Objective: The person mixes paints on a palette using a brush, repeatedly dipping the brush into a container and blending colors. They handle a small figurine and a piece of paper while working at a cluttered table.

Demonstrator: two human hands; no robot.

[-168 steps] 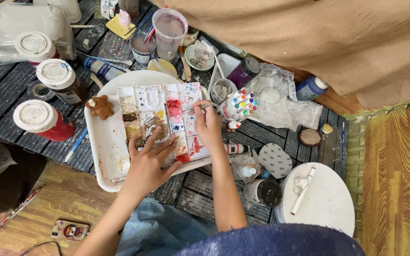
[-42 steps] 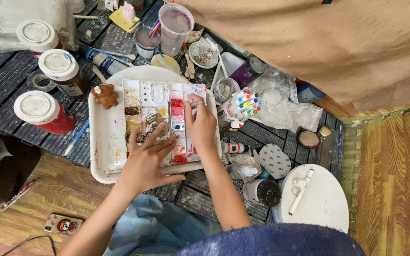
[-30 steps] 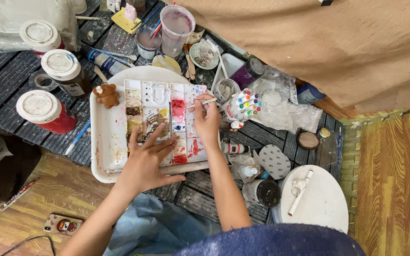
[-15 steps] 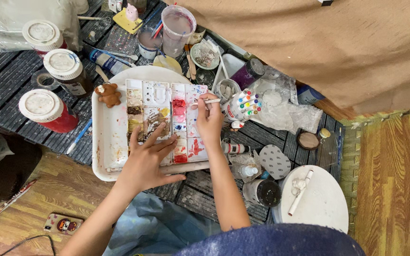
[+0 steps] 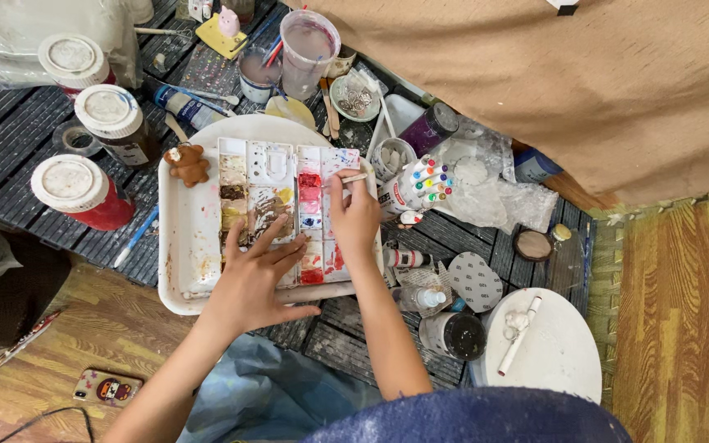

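Note:
A white paint palette [image 5: 276, 168] with many stained wells lies in a white tray [image 5: 186, 246] on a dark slatted table. My left hand [image 5: 254, 275] rests flat on the palette with fingers spread, holding nothing. My right hand [image 5: 356, 215] grips a thin paintbrush [image 5: 353, 178], its tip over the wells at the palette's upper right, next to a column of red paint. A small brown bear figure [image 5: 187, 163] sits at the tray's upper left corner.
Red-bodied jars with white lids [image 5: 75, 188] stand left of the tray. A plastic water cup [image 5: 308, 49] and a cup of coloured markers [image 5: 418, 184] stand behind and right. A round white board [image 5: 555, 353] lies lower right, a phone [image 5: 107, 386] on the wooden floor.
My right hand has shifted a little up along the palette's right side with the brush. My left hand stays pressed on the palette. The view has drifted slightly.

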